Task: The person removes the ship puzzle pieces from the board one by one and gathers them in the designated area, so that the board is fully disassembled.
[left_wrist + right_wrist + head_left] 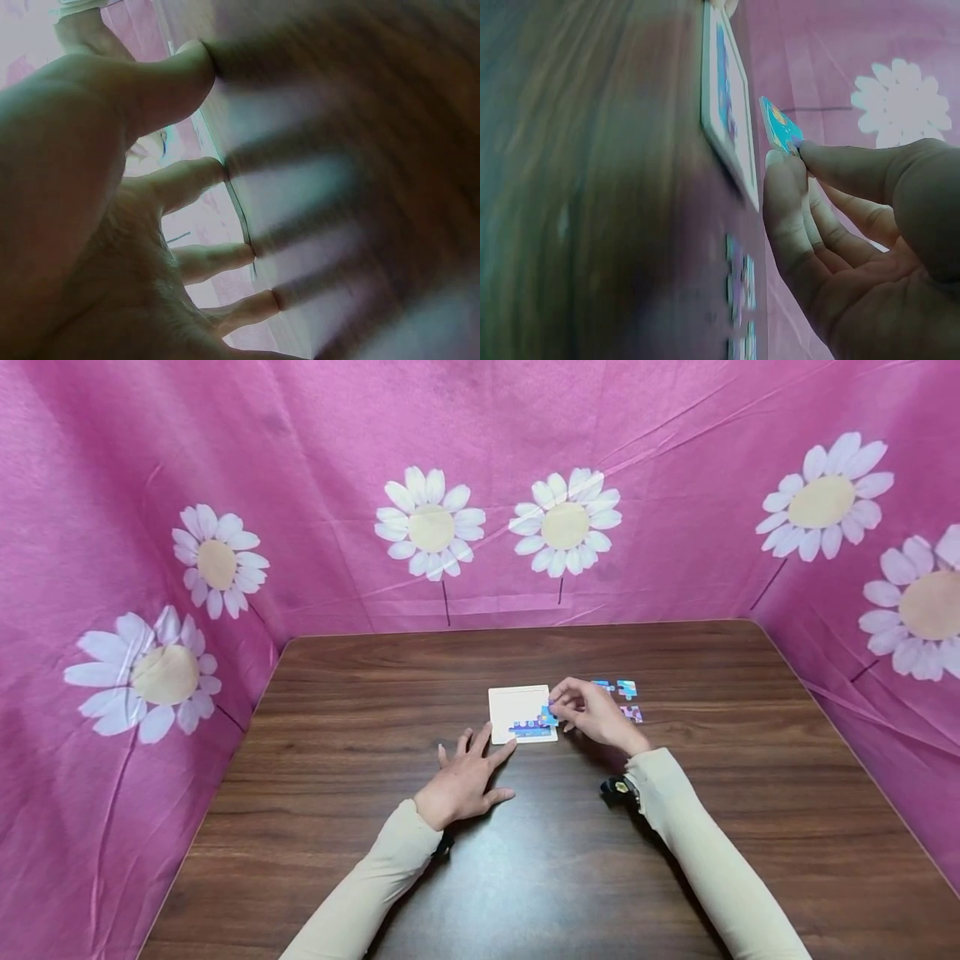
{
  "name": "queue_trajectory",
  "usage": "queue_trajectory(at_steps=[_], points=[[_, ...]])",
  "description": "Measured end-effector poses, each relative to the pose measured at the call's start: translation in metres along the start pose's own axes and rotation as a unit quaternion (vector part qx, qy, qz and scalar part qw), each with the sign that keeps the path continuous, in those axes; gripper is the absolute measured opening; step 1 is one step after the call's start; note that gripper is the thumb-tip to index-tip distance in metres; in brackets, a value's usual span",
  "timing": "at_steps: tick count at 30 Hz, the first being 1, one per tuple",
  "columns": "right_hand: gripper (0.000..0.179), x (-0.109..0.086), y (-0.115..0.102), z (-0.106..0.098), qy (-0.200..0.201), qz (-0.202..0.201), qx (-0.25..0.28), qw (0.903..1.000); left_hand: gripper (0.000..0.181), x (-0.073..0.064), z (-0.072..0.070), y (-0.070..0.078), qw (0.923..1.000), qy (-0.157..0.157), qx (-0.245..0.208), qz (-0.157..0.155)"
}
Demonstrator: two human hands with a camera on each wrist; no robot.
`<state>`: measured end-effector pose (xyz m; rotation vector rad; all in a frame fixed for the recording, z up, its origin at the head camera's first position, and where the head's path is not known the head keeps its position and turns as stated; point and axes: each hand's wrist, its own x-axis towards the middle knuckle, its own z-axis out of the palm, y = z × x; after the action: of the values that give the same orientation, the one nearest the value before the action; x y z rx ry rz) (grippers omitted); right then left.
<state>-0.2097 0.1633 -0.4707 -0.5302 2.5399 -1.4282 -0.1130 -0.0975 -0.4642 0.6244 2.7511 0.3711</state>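
Note:
A white puzzle tray (513, 703) lies on the table, with joined blue and purple pieces along its lower edge. My right hand (596, 714) pinches a blue jigsaw piece (781, 126) between thumb and index finger, above the tray's right side. In the right wrist view the piece is clear of the tray's surface. My left hand (461, 781) has its fingers spread, the fingertips touching the tray's lower left edge and the table. The left wrist view shows those fingertips (214, 171) at the tray's rim.
Several loose jigsaw pieces (627, 688) lie on the brown wooden table (360, 718) to the right of the tray, partly hidden by my right hand. A pink curtain with printed daisies (431, 527) borders the table at the back and sides.

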Motion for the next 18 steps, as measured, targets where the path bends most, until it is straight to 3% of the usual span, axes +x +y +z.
queue_trajectory(at_steps=[18], points=[[0.011, -0.024, 0.021, -0.022, 0.008, 0.02, -0.03, 0.9993, 0.073, -0.002, 0.0, 0.001, 1.0, -0.002, -0.01, -0.001]])
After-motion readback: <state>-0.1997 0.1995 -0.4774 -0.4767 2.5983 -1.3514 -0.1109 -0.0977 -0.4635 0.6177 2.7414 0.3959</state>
